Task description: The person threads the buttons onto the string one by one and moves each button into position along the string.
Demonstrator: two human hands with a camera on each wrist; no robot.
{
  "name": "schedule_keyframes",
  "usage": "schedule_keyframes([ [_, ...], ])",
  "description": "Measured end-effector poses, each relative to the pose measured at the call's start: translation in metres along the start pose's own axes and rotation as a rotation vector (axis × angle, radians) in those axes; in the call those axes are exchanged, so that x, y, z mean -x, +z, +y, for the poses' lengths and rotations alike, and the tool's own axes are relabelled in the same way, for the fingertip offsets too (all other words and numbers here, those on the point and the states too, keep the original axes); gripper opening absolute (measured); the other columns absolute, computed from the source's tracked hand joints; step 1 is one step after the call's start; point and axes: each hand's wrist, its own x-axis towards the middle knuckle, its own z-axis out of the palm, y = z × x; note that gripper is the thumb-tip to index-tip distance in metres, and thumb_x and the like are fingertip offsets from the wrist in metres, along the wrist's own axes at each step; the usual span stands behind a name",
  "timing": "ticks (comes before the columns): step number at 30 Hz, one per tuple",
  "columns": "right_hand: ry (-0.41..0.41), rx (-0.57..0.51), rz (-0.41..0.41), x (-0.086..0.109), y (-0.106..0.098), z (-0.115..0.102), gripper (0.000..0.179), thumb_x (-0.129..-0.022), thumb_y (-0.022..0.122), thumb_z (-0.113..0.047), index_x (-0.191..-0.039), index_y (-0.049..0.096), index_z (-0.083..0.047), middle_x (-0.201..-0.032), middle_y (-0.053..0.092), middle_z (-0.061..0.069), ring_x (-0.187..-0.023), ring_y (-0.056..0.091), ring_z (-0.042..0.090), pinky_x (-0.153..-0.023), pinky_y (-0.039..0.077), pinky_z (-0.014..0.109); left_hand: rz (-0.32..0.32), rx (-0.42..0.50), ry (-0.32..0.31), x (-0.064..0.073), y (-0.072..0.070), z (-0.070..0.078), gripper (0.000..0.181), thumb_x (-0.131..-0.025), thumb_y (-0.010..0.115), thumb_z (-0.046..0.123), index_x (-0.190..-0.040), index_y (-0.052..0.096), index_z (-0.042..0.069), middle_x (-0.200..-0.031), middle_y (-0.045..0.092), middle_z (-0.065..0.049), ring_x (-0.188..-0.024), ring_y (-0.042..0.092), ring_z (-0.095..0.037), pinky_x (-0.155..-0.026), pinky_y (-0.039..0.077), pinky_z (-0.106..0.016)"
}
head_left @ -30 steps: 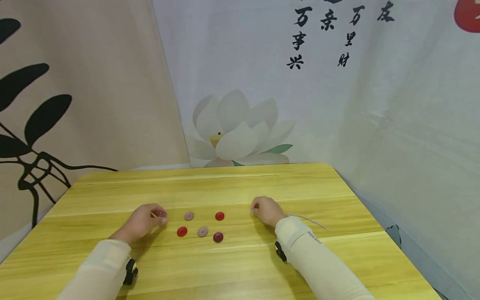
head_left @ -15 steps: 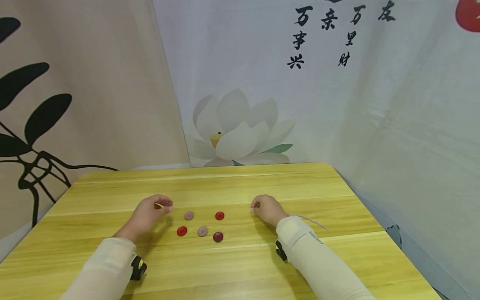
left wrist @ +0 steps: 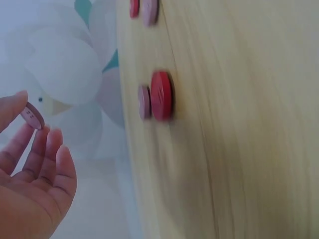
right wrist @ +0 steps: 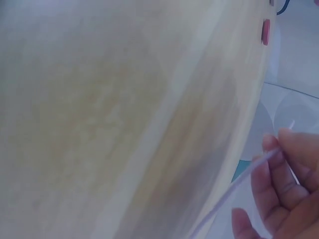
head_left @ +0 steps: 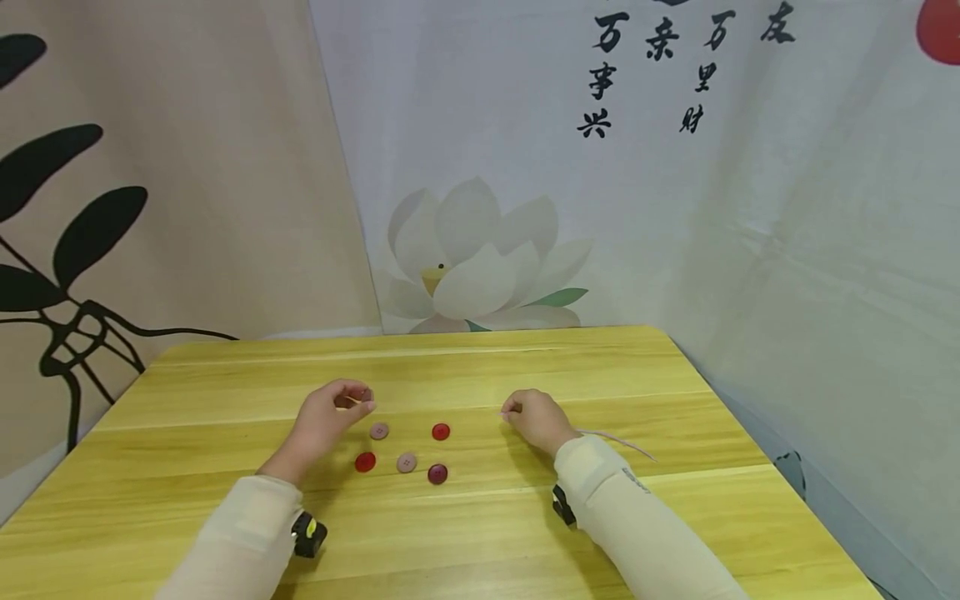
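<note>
My left hand (head_left: 330,417) pinches a pinkish button (left wrist: 32,116) between thumb and fingertip, its holes showing in the left wrist view. This hand is raised above the table, just behind the loose buttons. To the right, my right hand (head_left: 536,421) pinches a thin pale cord (right wrist: 239,179) near one end; a short tip pokes out past the fingertips. The cord's other end trails over the table behind the wrist. Between the hands lie two red buttons, one at the left (head_left: 365,462) and one at the right (head_left: 441,432), two pink buttons and a dark maroon button (head_left: 437,474).
The wooden table (head_left: 480,533) has its far edge close to a printed cloth backdrop (head_left: 637,233). One pink button (head_left: 379,431) lies nearest the left fingertips, the other pink button (head_left: 407,462) mid-group. Each sleeve carries a black wrist device.
My left hand has moved right and farther over the table with the pinched button, coming closer to the right hand. The right hand stays nearly still with the cord; the loose buttons lie as before.
</note>
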Motion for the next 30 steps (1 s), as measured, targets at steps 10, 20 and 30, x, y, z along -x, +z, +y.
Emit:
schedule_keyframes([
  [10,-0.017,-0.046,0.015,0.006,-0.001,-0.004,0.010,-0.096,0.061,-0.017,-0.094,0.068,-0.010,-0.089,0.064,-0.001,-0.079,0.055,0.015,-0.075,0.049,0.034,0.019,0.066,-0.031,0.000,0.018,0.013,0.029,-0.094,0.065,0.015,-0.118,0.061,0.000,-0.114,0.062,-0.017,-0.108,0.055,-0.032,-0.092,0.044,-0.046],
  [20,-0.043,-0.090,0.062,0.015,-0.004,-0.009,0.009,-0.096,0.061,-0.016,-0.095,0.067,-0.010,-0.087,0.064,-0.002,-0.076,0.054,0.014,-0.071,0.048,0.034,-0.021,0.217,-0.060,0.004,0.036,0.028,0.031,-0.094,0.064,0.018,-0.120,0.060,0.001,-0.116,0.060,-0.013,-0.107,0.055,-0.027,-0.079,0.052,-0.036],
  [30,-0.080,-0.116,0.083,0.026,-0.008,-0.018,0.009,-0.096,0.061,-0.014,-0.098,0.067,-0.008,-0.087,0.065,-0.003,-0.076,0.055,0.013,-0.069,0.048,0.032,-0.020,0.278,-0.033,0.003,0.059,0.040,0.027,-0.091,0.068,0.016,-0.114,0.064,0.004,-0.108,0.063,-0.008,-0.102,0.056,-0.024,-0.088,0.045,-0.036],
])
